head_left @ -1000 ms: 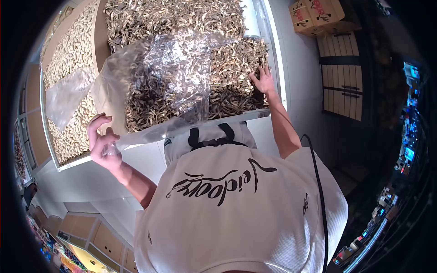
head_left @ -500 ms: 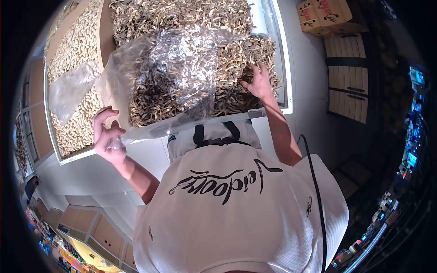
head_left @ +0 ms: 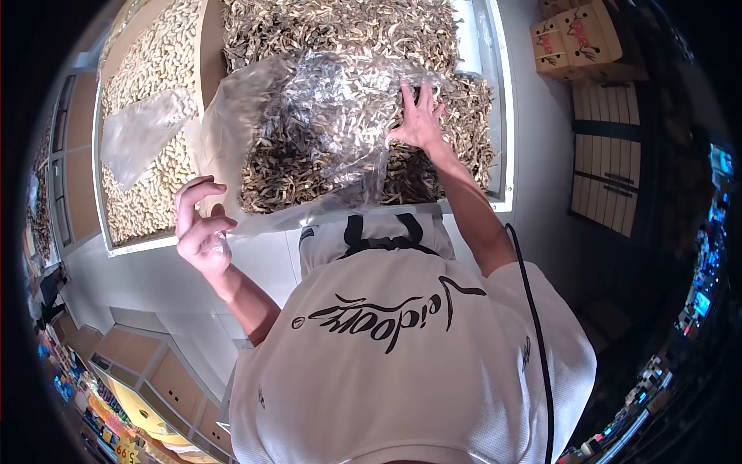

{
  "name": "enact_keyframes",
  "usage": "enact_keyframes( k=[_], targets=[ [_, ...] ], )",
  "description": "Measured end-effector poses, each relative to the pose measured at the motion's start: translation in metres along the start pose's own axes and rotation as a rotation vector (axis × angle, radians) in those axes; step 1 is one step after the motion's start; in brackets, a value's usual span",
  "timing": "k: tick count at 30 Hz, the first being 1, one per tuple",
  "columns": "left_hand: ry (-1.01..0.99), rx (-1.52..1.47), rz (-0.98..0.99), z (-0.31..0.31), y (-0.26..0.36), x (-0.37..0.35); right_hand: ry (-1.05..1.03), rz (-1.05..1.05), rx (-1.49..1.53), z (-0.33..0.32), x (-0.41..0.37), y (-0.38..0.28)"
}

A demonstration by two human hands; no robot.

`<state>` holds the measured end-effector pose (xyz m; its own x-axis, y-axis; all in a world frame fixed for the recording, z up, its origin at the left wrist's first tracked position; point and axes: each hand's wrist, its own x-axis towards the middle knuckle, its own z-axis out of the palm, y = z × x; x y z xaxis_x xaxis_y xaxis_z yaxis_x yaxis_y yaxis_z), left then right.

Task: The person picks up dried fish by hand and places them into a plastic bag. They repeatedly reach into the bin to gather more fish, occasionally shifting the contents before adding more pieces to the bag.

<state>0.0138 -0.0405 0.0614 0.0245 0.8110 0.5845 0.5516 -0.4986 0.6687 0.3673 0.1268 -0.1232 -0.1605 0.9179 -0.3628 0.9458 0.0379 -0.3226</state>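
Note:
A display bin holds a heap of dark, dried mushroom-like strips (head_left: 348,27), with a clear plastic bag (head_left: 325,93) spread over the middle of the heap. My left hand (head_left: 202,226) is at the bin's front left, fingers curled, with a bit of the bag's clear plastic at the thumb and palm. My right hand (head_left: 421,120) lies palm down at the bag's right edge, fingers spread over the strips and the plastic. More strips show to the right of that wrist.
Left of a tan divider (head_left: 211,54), unshelled peanuts (head_left: 158,46) fill another compartment, with a clear plastic piece (head_left: 147,135) on top. The bin's white rim (head_left: 504,116) runs along the right. Cardboard boxes (head_left: 576,42) stand beyond it, near slatted cabinet doors (head_left: 607,143).
My right hand has moved left and away from me, from the strips at the right onto the bag's edge. My left hand keeps its curled hold. The whole view has shifted slightly.

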Motion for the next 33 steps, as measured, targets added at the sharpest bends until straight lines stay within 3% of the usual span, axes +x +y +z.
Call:
enact_keyframes(
  k=[6,11,18,27,33],
  targets=[
    [0.006,-0.021,-0.010,0.006,0.000,0.005,0.127,-0.025,-0.019,0.023,0.008,0.003],
    [0.020,-0.036,-0.017,0.005,0.000,0.004,0.382,-0.209,0.032,0.040,-0.004,0.023],
    [0.017,-0.036,-0.005,0.004,0.003,0.006,0.279,-0.085,0.157,0.025,-0.017,0.040],
    [0.032,-0.048,-0.001,0.003,0.003,0.004,0.516,0.146,0.297,-0.005,-0.010,0.080],
    [0.041,-0.061,-0.007,0.004,0.004,0.002,0.528,-0.034,0.386,-0.008,-0.004,0.079]
  ],
)
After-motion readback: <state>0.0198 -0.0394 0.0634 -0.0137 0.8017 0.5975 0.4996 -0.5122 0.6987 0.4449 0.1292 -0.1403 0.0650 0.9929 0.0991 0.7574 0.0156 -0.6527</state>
